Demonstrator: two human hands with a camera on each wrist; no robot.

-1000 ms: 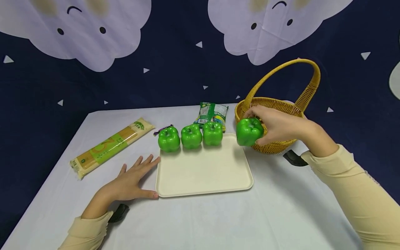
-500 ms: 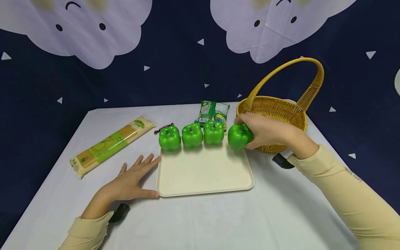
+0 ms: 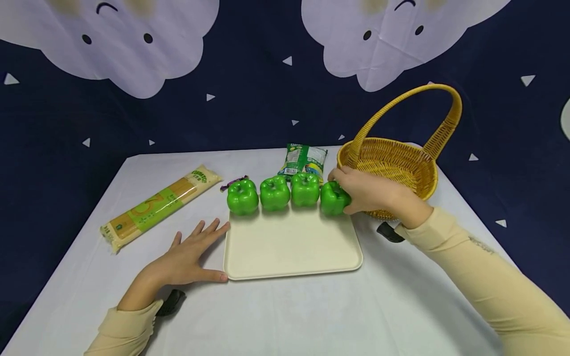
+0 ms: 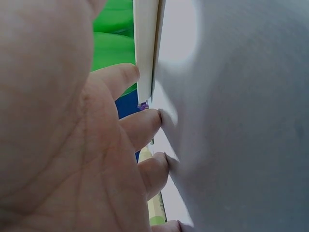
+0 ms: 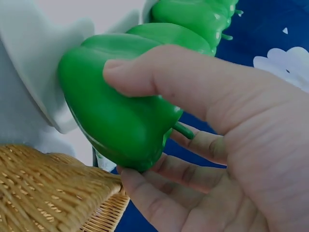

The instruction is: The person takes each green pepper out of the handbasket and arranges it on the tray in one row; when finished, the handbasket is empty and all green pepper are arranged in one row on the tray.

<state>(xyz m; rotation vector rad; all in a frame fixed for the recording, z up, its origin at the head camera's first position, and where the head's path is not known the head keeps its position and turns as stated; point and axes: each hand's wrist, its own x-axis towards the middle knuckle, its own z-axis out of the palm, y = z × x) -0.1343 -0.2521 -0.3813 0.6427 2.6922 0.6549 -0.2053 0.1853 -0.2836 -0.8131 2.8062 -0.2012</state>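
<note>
My right hand (image 3: 371, 190) grips a green bell pepper (image 3: 333, 199) at the right end of a row along the tray's far edge. In the right wrist view the thumb lies across one side of that bell pepper (image 5: 116, 106) and the fingers curl round the other. Three more green bell peppers (image 3: 274, 193) stand to its left in the row. The cream tray (image 3: 294, 247) lies flat on the table. With fingers spread, my left hand (image 3: 187, 259) rests at the tray's left edge, thumb and index fingertip touching it or close by.
A yellow wicker basket (image 3: 427, 168) with a tall handle stands at the back right, beside the right hand. Behind the peppers lie a green snack packet (image 3: 305, 160) and a small purple wrapped piece (image 3: 233, 182). A noodle packet (image 3: 160, 207) lies at the left.
The right hand has moved left from in front of the basket with its bell pepper, bringing it to the end of the row on the tray. The left hand has stayed put.
</note>
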